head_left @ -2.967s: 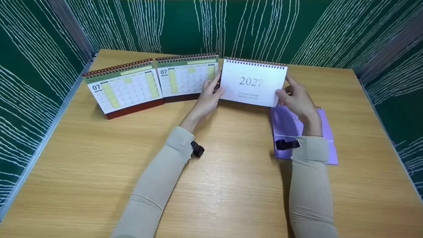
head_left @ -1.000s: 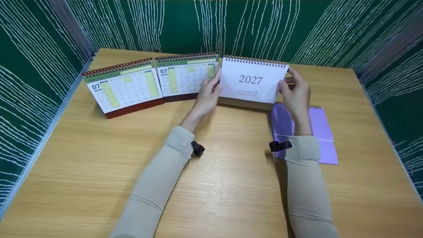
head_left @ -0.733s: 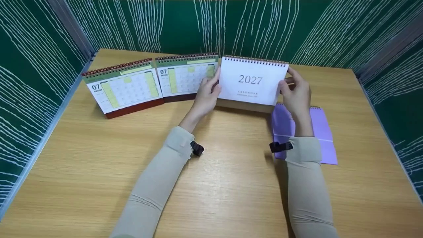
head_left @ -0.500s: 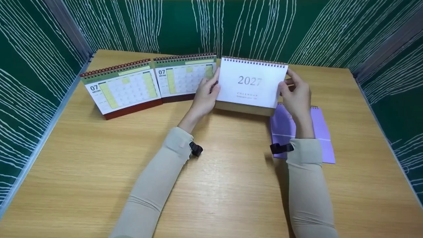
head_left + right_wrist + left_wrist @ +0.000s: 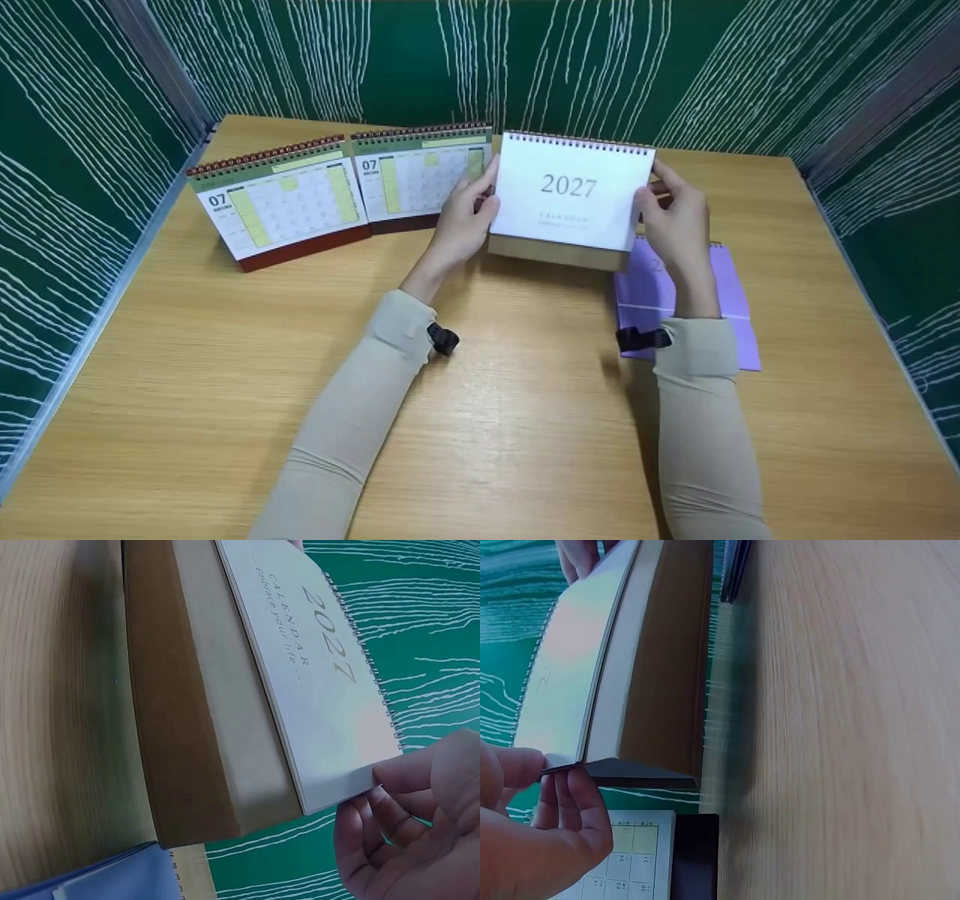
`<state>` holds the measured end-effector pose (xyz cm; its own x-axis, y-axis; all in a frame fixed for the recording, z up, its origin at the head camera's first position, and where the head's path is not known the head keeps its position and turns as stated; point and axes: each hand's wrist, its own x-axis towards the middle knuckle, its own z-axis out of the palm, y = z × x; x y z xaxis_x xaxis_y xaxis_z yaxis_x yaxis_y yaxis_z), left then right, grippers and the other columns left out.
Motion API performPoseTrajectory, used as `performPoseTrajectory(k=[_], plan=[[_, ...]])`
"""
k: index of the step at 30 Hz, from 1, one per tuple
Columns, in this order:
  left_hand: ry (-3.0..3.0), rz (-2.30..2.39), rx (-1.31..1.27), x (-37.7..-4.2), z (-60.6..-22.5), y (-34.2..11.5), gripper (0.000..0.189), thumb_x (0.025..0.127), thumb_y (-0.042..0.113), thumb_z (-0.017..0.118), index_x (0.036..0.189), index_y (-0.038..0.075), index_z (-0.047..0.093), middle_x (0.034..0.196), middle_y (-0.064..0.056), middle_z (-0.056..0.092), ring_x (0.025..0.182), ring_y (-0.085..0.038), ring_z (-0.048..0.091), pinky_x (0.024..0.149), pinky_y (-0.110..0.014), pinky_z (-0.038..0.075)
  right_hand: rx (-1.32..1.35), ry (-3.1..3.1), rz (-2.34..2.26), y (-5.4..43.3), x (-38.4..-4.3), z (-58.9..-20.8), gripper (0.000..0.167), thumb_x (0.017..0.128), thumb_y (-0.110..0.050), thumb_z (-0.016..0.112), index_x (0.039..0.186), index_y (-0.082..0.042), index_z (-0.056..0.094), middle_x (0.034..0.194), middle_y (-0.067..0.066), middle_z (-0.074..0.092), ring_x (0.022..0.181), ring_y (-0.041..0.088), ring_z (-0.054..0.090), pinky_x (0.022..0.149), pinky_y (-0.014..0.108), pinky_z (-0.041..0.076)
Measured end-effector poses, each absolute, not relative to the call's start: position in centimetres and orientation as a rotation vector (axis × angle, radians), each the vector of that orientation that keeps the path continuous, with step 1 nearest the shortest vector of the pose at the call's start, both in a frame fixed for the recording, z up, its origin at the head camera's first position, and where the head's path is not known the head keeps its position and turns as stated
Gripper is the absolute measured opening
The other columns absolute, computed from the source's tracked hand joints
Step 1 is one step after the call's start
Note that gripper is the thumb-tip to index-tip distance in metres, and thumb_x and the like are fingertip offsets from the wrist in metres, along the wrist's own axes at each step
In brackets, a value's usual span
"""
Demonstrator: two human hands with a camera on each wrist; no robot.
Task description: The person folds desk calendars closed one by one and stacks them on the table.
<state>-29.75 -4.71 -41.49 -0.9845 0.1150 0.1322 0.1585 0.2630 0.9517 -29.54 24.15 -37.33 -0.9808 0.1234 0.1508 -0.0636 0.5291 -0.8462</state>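
Observation:
A white desk calendar [image 5: 568, 187] with 2027 on its cover and spiral binding along the top is between my hands in the head view. My left hand [image 5: 465, 217] pinches its left edge, thumb in front and fingers behind. On its opposite edge, my right hand [image 5: 676, 217] has the same kind of pinch. Below the cover shows a tan cardboard base [image 5: 559, 253]. Both wrist views show the brown underside [image 5: 176, 712] of this base, which looks raised off the table. Some of the right hand's fingers are hidden behind the calendar.
To the left stand two open calendars, one with a red base [image 5: 289, 202] and one with a dark base [image 5: 416, 180], both showing 07. A purple calendar [image 5: 731, 300] lies on the wooden table [image 5: 487, 420] under my right wrist. Green patterned walls enclose the table.
Three seconds ago the cover hid the base; now the tan strip shows below it. Over the last second the white calendar has come slightly lower and nearer, both hands still holding it.

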Motion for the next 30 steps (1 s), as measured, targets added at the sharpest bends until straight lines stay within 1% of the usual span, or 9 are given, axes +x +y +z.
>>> performPoseTrajectory(k=[3, 9, 14, 18, 25, 30], plan=[[-2.479, -1.845, -0.278, -29.6, -41.4, -4.7, 0.058, 0.113, 0.012, 0.048, 0.167, 0.026, 0.033, 0.128, -0.005, 0.053, 0.116, -0.014, 0.049, 0.095, -0.019, 0.045, -0.051, -2.577, 1.437, 24.2, -29.2, -37.2, 0.052, 0.109, -0.015, 0.050, 0.161, -0.014, 0.048, 0.121, 0.008, 0.059, 0.101, 0.015, 0.054, 0.078, 0.019, 0.052], [-2.497, -1.844, -0.266, -29.4, -41.2, -4.7, 0.059, 0.113, 0.012, 0.050, 0.167, 0.025, 0.033, 0.127, -0.006, 0.053, 0.115, -0.015, 0.051, 0.094, -0.021, 0.048, -0.053, -2.587, 1.444, 24.3, -28.7, -37.1, 0.053, 0.108, -0.015, 0.049, 0.161, -0.012, 0.047, 0.121, 0.007, 0.058, 0.101, 0.016, 0.053, 0.074, 0.019, 0.051], [-2.510, -1.850, -0.241, -29.2, -41.2, -4.7, 0.059, 0.112, 0.012, 0.051, 0.167, 0.025, 0.035, 0.125, -0.005, 0.054, 0.113, -0.015, 0.052, 0.092, -0.022, 0.048, -0.072, -2.615, 1.455, 24.5, -28.5, -37.2, 0.054, 0.109, -0.017, 0.048, 0.162, -0.013, 0.046, 0.123, 0.008, 0.057, 0.101, 0.016, 0.053, 0.071, 0.018, 0.051], [-2.508, -1.885, -0.235, -29.0, -41.3, -4.7, 0.060, 0.110, 0.010, 0.052, 0.167, 0.023, 0.036, 0.124, -0.006, 0.054, 0.112, -0.015, 0.053, 0.091, -0.023, 0.050, -0.088, -2.629, 1.461, 24.5, -28.4, -37.2, 0.053, 0.110, -0.020, 0.048, 0.163, -0.014, 0.045, 0.125, 0.008, 0.057, 0.101, 0.017, 0.053, 0.068, 0.018, 0.049], [-2.497, -1.912, -0.240, -28.6, -41.4, -5.3, 0.061, 0.108, 0.008, 0.053, 0.166, 0.021, 0.037, 0.122, -0.005, 0.054, 0.113, -0.016, 0.053, 0.095, -0.023, 0.051, -0.064, -2.633, 1.463, 24.2, -27.9, -37.1, 0.053, 0.109, -0.019, 0.050, 0.161, -0.013, 0.048, 0.121, 0.008, 0.058, 0.098, 0.017, 0.054, 0.067, 0.020, 0.047], [-2.512, -1.949, -0.184, -28.1, -41.3, -5.7, 0.062, 0.108, 0.009, 0.053, 0.166, 0.021, 0.037, 0.120, -0.005, 0.051, 0.108, -0.015, 0.051, 0.088, -0.022, 0.048, -0.039, -2.638, 1.477, 23.8, -27.6, -37.2, 0.054, 0.108, -0.019, 0.050, 0.161, -0.012, 0.047, 0.120, 0.009, 0.057, 0.095, 0.017, 0.053, 0.065, 0.020, 0.045]])
